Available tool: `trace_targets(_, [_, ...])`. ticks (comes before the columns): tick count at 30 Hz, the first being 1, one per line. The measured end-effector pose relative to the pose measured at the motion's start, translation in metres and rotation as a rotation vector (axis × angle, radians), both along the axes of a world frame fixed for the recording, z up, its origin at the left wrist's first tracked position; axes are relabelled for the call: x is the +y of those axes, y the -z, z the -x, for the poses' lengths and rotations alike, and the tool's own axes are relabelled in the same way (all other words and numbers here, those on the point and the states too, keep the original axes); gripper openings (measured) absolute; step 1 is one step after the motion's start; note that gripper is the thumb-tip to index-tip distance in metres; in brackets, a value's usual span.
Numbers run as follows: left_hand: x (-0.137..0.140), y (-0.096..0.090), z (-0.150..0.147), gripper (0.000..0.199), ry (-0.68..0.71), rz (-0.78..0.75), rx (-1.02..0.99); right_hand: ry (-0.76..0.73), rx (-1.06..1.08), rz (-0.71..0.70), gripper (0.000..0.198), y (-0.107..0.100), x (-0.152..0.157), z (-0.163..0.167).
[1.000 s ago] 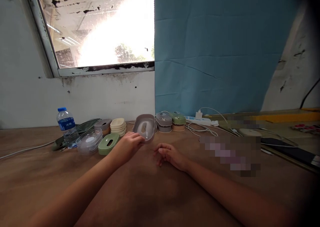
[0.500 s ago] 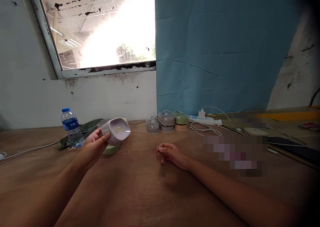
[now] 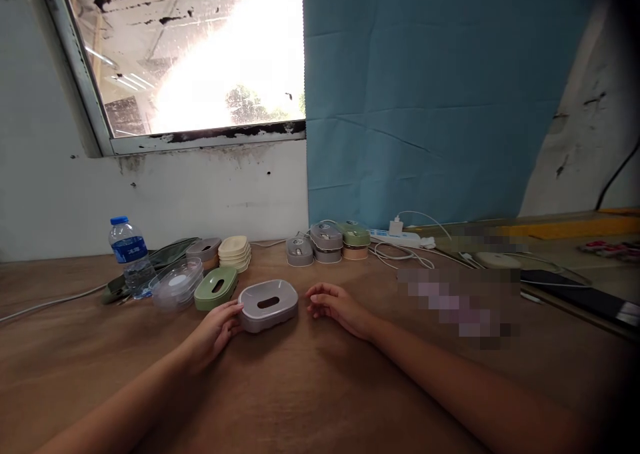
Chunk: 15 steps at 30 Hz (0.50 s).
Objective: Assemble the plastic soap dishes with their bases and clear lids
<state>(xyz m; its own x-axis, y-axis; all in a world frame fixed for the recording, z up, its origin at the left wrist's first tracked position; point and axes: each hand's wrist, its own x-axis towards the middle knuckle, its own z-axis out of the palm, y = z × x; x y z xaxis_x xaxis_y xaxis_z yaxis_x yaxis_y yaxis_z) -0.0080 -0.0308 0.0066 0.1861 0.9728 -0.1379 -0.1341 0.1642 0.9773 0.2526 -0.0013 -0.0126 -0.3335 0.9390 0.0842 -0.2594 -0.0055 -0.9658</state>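
Note:
A greyish-lilac plastic lid (image 3: 281, 295), rounded and with an oval slot in its top, is slot side up on the table in front of me. My left hand (image 3: 219, 331) grips its left edge between thumb and fingers. Just off the lid's right end is my right hand (image 3: 341, 309), its fingers loosely curled and apart, holding nothing. Behind my left hand sits a similar green lid (image 3: 205, 299). Left of that are clear plastic containers (image 3: 177, 286). A stack of cream pieces (image 3: 234, 253) and a grey-and-brown box (image 3: 203, 249) stand behind.
A water bottle (image 3: 131, 257) stands at the back left by a dark green pouch (image 3: 173, 253). Assembled grey boxes (image 3: 326, 242) and a green-topped one (image 3: 355, 239) line the wall. Beyond them lie a power strip (image 3: 400, 239) and cables; a dark flat device (image 3: 565, 284) is far right.
My left hand has turned the lid over from hollow side showing to slot side up, bringing it right and down to the table. My right hand has barely moved.

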Motion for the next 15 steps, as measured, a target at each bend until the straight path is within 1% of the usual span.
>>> trace_targets(2, [0.000, -0.002, 0.001, 0.039, -0.014, -0.054, 0.186, 0.000, 0.000, 0.006, 0.021, 0.001, 0.001, 0.000])
trace_targets(3, [-0.002, -0.003, 0.001, 0.046, -0.005, -0.089, 0.312, 0.001, 0.001, 0.008, 0.021, 0.001, 0.002, 0.000])
trace_targets(6, [-0.009, -0.005, 0.000, 0.074, 0.009, -0.221, 0.787, 0.010, 0.007, 0.010, 0.023, 0.003, 0.003, 0.000])
trace_targets(7, [-0.012, -0.004, -0.001, 0.082, 0.016, -0.286, 0.935, 0.011, 0.009, 0.009, 0.023, 0.003, 0.003, 0.000])
trace_targets(8, [-0.013, -0.003, -0.002, 0.085, 0.032, -0.368, 1.056, 0.010, 0.010, 0.009, 0.023, 0.003, 0.003, 0.000])
trace_targets(9, [-0.015, -0.002, -0.003, 0.083, 0.067, -0.467, 1.148, 0.009, 0.010, 0.008, 0.023, 0.002, 0.002, 0.000])
trace_targets(10, [-0.015, -0.001, -0.004, 0.075, 0.117, -0.573, 1.211, 0.007, 0.009, 0.008, 0.023, 0.002, 0.002, 0.000])
trace_targets(12, [-0.014, 0.000, -0.004, 0.053, 0.221, -0.752, 1.273, -0.001, 0.004, 0.008, 0.023, 0.001, 0.002, 0.000])
trace_targets(13, [-0.013, 0.000, -0.003, 0.045, 0.262, -0.810, 1.282, -0.007, 0.000, 0.010, 0.022, 0.001, 0.002, 0.000])
trace_targets(15, [-0.011, -0.001, -0.002, 0.036, 0.302, -0.872, 1.276, -0.022, -0.009, 0.015, 0.022, 0.001, 0.002, -0.001])
